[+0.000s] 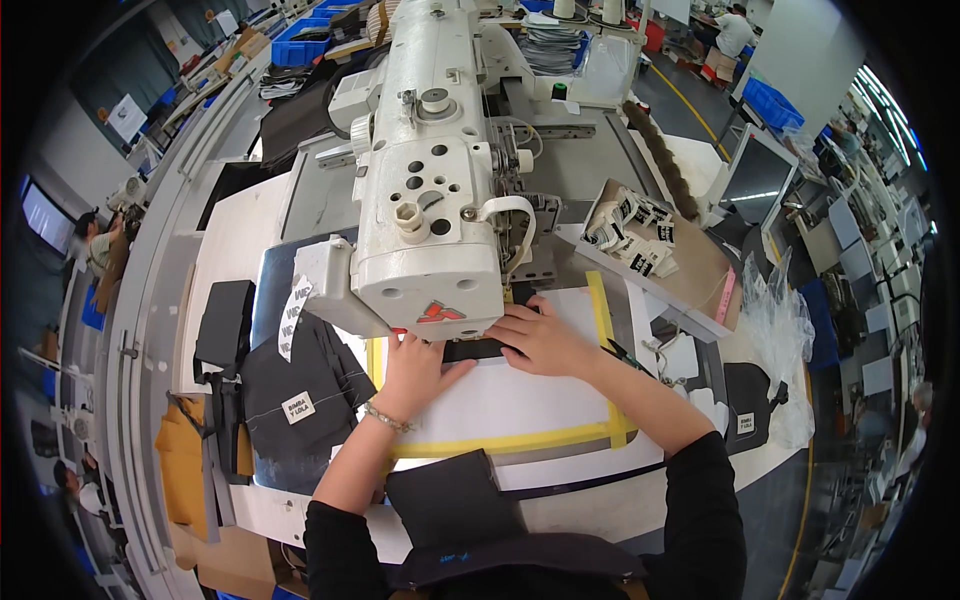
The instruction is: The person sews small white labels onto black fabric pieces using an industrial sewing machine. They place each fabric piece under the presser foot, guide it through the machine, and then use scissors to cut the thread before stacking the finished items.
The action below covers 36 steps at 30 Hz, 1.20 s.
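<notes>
Both hands reach under the head of a large white sewing machine [428, 225]. My left hand [412, 378] lies at the left of a black fabric strip [470, 350], thumb stretched out and fingertips partly hidden by the machine head. My right hand [545, 338] rests flat at the strip's right end, fingers apart, near the needle area. Below them lies a white sheet [510, 405] edged with yellow tape. What sits directly under the needle is hidden.
Dark fabric pieces [290, 385] with a white label lie at the left, beside mustard fabric [182, 460]. A box of labels [655, 240] stands at the right, near small scissors [622, 352] and a clear plastic bag [780, 345]. A black piece [455, 500] lies nearest me.
</notes>
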Each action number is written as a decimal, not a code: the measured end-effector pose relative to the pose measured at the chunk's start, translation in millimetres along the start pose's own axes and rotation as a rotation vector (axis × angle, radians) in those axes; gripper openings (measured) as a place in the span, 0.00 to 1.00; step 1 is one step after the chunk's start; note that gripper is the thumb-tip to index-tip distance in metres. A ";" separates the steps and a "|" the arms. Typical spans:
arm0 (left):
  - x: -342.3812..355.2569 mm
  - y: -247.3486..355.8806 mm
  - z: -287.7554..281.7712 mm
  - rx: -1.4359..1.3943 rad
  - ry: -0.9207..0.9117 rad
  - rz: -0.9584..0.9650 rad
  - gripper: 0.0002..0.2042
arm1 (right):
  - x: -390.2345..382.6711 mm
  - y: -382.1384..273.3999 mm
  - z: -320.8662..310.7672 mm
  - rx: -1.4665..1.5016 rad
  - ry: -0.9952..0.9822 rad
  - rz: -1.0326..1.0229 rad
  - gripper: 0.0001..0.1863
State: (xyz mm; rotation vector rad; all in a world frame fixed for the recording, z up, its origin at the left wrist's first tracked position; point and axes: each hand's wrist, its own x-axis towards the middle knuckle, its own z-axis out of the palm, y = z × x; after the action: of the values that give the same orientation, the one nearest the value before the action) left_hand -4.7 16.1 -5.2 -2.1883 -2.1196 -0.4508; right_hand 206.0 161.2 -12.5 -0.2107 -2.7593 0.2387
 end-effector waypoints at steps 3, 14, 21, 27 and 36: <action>2.3 2.6 -3.5 -0.003 -0.031 -0.029 0.34 | -4.1 -1.4 3.3 -0.021 0.066 0.018 0.20; 4.2 -1.4 -8.1 -0.088 -0.092 -0.065 0.31 | -11.4 1.8 -5.2 -0.062 0.052 -0.033 0.20; -8.8 -7.9 -20.0 -0.030 -0.119 -0.113 0.23 | -2.7 -18.8 -3.2 0.050 0.042 -0.009 0.22; -22.8 -25.1 -26.5 0.059 0.076 0.003 0.20 | 6.7 -36.6 5.3 0.046 0.050 -0.049 0.21; -4.0 -31.0 -25.8 -0.056 0.005 0.341 0.16 | 7.9 -37.6 3.8 0.014 0.057 -0.051 0.20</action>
State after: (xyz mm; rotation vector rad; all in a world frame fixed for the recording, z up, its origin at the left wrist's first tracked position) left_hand -39.5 7.5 13.6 -2.5072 -1.6975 -0.4901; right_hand 192.9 125.5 -6.1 -0.1411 -2.7015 0.2351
